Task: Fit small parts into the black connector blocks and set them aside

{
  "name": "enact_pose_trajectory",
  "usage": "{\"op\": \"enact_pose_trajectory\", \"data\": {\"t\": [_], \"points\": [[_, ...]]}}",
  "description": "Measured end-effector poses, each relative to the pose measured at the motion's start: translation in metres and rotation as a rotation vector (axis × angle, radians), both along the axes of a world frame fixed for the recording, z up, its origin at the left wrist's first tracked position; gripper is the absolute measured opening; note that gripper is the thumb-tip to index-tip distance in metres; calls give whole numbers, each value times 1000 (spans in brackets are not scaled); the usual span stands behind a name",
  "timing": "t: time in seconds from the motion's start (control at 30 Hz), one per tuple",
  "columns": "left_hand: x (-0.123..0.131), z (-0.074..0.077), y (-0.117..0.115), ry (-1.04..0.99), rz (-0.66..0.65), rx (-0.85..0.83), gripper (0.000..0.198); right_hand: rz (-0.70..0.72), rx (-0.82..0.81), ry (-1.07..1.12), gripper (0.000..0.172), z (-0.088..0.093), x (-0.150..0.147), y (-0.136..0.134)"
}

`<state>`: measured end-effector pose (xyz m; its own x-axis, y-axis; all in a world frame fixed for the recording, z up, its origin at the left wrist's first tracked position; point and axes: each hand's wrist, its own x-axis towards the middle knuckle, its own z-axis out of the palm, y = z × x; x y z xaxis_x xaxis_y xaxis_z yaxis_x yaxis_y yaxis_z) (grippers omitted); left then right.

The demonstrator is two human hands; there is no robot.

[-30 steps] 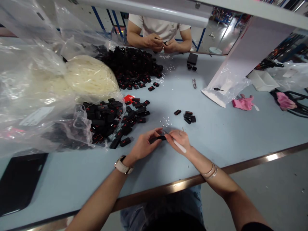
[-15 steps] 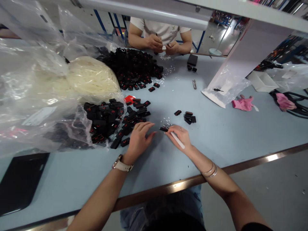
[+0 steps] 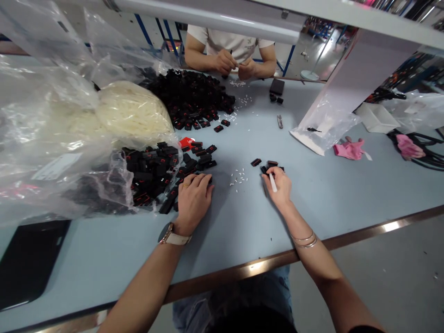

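Note:
My right hand (image 3: pixel 280 187) is closed around a white pen-like tool (image 3: pixel 273 182), its fingertips at a small group of black parts (image 3: pixel 272 163). A single black part (image 3: pixel 255 162) lies just left of that group. My left hand (image 3: pixel 194 199) rests at the right edge of the near pile of black parts (image 3: pixel 152 169), fingers curled down over a black piece (image 3: pixel 210 180) that shows at the fingertips. Tiny white pieces (image 3: pixel 239 178) lie scattered on the blue table between my hands.
Plastic bags (image 3: pixel 132 111) fill the left. Behind is a larger black pile (image 3: pixel 194 95); a person's hands (image 3: pixel 236 64) work across the table. A black tablet-like object (image 3: pixel 33 259) lies front left. Small clippers (image 3: pixel 280 121), a white panel (image 3: pixel 350 78) and pink gloves (image 3: pixel 350 149) are right.
My right hand has moved right with the tool, from the scattered white pieces to the small group. The black part it was at has left that spot. My left hand has shifted left and curled down.

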<state>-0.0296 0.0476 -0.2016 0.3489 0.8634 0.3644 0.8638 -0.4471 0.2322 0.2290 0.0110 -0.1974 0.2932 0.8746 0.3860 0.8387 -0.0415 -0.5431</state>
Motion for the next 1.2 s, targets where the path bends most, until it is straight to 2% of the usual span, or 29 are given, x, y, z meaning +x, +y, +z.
{"op": "enact_pose_trajectory", "data": {"t": [0.1,0.2,0.4,0.53,0.67,0.77,0.87,0.97,1.03,1.2], "points": [[-1,1,0,22,6,-35,27,-5,43,37,14,-1,-3,1],[-1,0,2,9,-51,-43,24,27,118,61,12,-1,-9,1],[-1,-3,3,-61,-73,-29,14,219,241,145,11,5,-24,-2],[1,-4,3,-130,-84,-37,14,410,196,180,12,7,-33,-7],[2,-7,3,-182,-112,-51,23,547,52,279,35,5,-38,-11],[2,-7,2,-187,-118,-46,22,559,-50,329,45,5,-38,-11],[2,-6,2,-192,-103,-51,17,467,-30,294,47,5,-37,-9],[1,-6,3,-196,-73,-65,14,377,24,264,46,5,-37,-8],[0,-5,3,-193,-59,-76,12,379,19,293,41,5,-38,-8],[2,-4,3,-183,-38,-81,9,567,-94,330,16,1,-43,-8]]}}
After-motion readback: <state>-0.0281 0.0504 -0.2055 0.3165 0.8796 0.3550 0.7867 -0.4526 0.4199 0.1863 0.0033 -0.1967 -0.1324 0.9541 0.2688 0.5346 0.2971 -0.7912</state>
